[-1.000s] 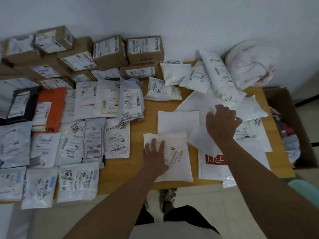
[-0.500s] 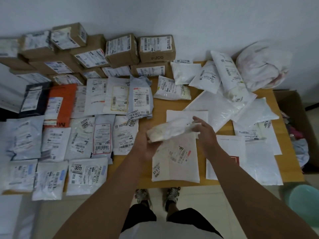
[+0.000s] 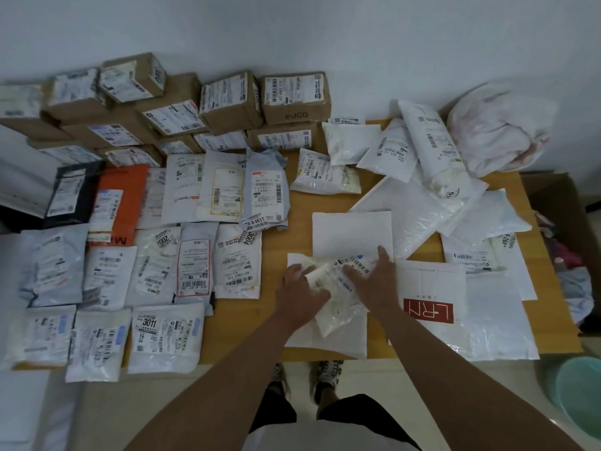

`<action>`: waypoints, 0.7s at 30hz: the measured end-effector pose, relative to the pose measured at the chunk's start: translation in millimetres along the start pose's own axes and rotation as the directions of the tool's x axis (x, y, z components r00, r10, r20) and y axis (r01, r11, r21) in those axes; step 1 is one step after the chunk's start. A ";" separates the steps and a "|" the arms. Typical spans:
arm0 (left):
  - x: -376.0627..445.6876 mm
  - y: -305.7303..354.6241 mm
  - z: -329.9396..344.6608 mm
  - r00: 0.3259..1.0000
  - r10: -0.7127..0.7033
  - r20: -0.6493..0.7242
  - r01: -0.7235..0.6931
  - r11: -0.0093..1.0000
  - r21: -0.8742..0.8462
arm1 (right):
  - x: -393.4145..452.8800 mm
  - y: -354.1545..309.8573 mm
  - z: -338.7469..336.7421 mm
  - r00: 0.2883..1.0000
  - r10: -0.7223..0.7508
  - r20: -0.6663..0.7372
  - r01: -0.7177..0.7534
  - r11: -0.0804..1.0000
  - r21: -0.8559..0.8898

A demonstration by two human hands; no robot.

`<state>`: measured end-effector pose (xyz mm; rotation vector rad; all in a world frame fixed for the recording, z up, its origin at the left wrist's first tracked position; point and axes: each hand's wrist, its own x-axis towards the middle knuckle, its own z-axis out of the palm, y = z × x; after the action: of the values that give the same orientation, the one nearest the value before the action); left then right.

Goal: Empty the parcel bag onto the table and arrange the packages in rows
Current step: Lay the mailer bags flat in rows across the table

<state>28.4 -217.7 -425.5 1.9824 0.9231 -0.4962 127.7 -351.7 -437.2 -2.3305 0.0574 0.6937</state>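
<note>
Wooden table (image 3: 276, 229), crinkly plastic packet (image 3: 338, 288) under hands

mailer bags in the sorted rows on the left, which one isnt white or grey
The orange mailer in the back row, beside the black one; it is the only brightly coloured bag.

A cardboard box (image 3: 567, 203) stood on the floor against the table's right edge, with crumpled clothes (image 3: 575, 288) inside — pink and pale blue. A green basin (image 3: 577, 397) sat on the floor off the near right corner. A white wall (image 3: 292, 34) rose behind.
</note>
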 end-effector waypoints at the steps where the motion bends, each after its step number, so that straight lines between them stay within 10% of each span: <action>1: -0.7 -4.1 1.2 0.999 0.028 -0.028 -0.026 0.997 0.069 | 1.7 -1.3 -1.1 1.000 0.006 0.012 -0.004 0.990 -0.141; 4: 2.9 -18.0 4.5 0.999 0.031 -0.039 -0.023 0.981 0.190 | 8.9 -9.1 -10.4 0.992 -0.129 0.010 0.115 0.846 -0.521; 10: 6.7 -16.6 0.2 0.930 0.285 -0.234 -0.183 0.907 0.379 | 63.1 -65.4 -4.5 0.940 -0.287 0.186 0.338 0.700 -0.629; 13: 17.0 -8.2 1.9 0.862 0.503 -0.053 -0.427 0.780 0.457 | 88.9 -99.5 4.9 0.912 -0.343 0.224 0.402 0.648 -0.647; 16: 31.9 -6.6 4.1 0.896 0.407 0.180 -0.440 0.748 0.497 | 115.0 -129.5 18.0 0.872 -0.404 0.276 0.472 0.548 -0.690; 21: 44.9 -10.8 12.2 0.912 0.374 0.169 -0.405 0.755 0.515 | 146.1 -152.7 34.4 0.884 -0.355 0.303 0.454 0.504 -0.735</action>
<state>49.2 -205.5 -466.8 2.5780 0.3112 -0.6108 271.1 -192.8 -437.4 -2.9505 -1.0513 0.6741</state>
